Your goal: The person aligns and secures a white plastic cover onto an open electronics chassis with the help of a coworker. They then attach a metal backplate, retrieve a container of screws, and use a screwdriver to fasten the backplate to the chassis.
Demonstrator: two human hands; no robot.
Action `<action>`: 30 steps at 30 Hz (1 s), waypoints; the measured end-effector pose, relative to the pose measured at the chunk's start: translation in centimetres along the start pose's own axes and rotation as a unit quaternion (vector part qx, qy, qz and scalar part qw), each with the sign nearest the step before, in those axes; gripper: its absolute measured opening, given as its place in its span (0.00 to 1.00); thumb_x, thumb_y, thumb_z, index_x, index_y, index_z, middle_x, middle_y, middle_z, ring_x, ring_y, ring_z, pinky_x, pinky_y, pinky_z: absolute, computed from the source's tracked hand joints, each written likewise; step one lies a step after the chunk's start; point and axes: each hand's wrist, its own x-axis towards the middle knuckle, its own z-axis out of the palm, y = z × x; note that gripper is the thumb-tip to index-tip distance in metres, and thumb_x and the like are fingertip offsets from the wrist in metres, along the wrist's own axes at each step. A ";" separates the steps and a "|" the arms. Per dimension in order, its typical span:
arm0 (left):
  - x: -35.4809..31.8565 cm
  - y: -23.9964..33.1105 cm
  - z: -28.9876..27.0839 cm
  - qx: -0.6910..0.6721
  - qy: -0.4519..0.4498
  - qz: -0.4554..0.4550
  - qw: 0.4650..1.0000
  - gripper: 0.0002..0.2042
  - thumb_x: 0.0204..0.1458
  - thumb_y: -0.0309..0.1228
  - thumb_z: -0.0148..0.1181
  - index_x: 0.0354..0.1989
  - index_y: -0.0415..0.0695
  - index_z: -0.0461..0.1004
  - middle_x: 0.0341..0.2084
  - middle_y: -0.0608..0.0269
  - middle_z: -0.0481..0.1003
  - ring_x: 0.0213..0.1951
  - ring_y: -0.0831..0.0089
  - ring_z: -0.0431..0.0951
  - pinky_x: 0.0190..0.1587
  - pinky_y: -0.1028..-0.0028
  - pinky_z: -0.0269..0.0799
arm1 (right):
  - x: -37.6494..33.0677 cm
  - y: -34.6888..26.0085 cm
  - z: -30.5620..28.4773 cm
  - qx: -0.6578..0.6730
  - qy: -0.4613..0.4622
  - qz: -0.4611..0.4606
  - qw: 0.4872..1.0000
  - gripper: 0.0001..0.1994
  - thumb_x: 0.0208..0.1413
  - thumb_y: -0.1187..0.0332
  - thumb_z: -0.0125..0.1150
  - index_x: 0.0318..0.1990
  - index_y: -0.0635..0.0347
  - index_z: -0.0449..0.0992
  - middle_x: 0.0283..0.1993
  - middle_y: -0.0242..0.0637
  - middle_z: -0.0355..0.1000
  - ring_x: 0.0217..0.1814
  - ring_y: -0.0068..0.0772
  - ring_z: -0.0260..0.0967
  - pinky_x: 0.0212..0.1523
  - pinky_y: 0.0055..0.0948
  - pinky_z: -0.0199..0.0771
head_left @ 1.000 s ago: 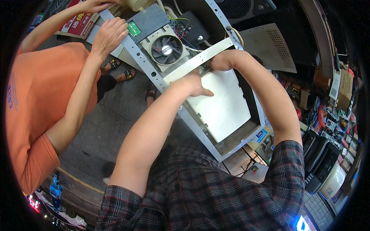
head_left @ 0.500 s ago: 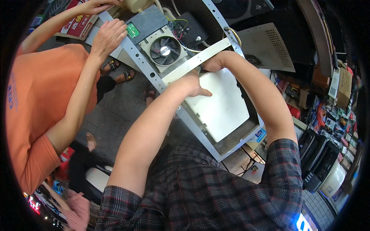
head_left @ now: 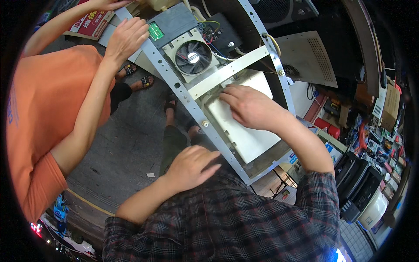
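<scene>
A white plastic box-like panel (head_left: 257, 142) lies in the near part of an open metal frame (head_left: 227, 161). My right hand (head_left: 253, 107) rests over its upper part, fingers bent loosely toward the far left edge; nothing shows in the grasp. Off the frame, near my body, my left hand (head_left: 192, 169) is open, its thumb and fingers apart, holding nothing. Beyond a pale crossbar (head_left: 229, 72) sit a round black fan (head_left: 193, 57) in a light housing, a grey box (head_left: 172, 24) with a green circuit board (head_left: 156, 31), and loose coloured wires (head_left: 214, 30).
At the left a person in an orange shirt (head_left: 61, 96) rests a hand (head_left: 126, 40) on the frame's far left rail. A perforated beige panel (head_left: 305, 56) leans beyond the right rail. Cluttered goods, a red cylinder (head_left: 327, 127) and black appliances (head_left: 358, 179) stand at the right.
My left hand has come off the white panel and back toward my body. My right hand has drawn out from beneath the crossbar onto the panel.
</scene>
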 end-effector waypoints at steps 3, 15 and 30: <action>0.0 -1.5 0.6 0.054 0.069 0.055 0.995 0.26 0.50 0.37 0.78 0.57 0.43 0.78 0.44 0.59 0.81 0.54 0.57 0.79 0.57 0.57 0.74 | 2.8 0.6 2.4 -0.098 -0.075 -0.024 0.992 0.31 0.55 0.57 0.69 0.61 0.69 0.75 0.61 0.58 0.76 0.64 0.57 0.74 0.66 0.44 0.73; 5.5 -5.9 1.4 0.179 0.007 0.138 0.974 0.36 0.46 0.53 0.77 0.63 0.50 0.76 0.55 0.63 0.77 0.67 0.62 0.70 0.76 0.46 0.51 | 10.3 2.3 2.3 -0.108 -0.406 0.075 0.904 0.44 0.38 0.33 0.77 0.55 0.60 0.85 0.56 0.49 0.82 0.59 0.50 0.79 0.62 0.43 0.75; 6.0 -6.9 1.1 0.222 0.005 0.176 0.959 0.34 0.48 0.58 0.74 0.59 0.50 0.80 0.52 0.68 0.80 0.64 0.69 0.72 0.75 0.53 0.55 | 10.5 4.6 4.7 -0.064 -0.380 0.018 0.923 0.45 0.43 0.29 0.71 0.55 0.63 0.84 0.60 0.52 0.80 0.62 0.49 0.78 0.64 0.40 0.74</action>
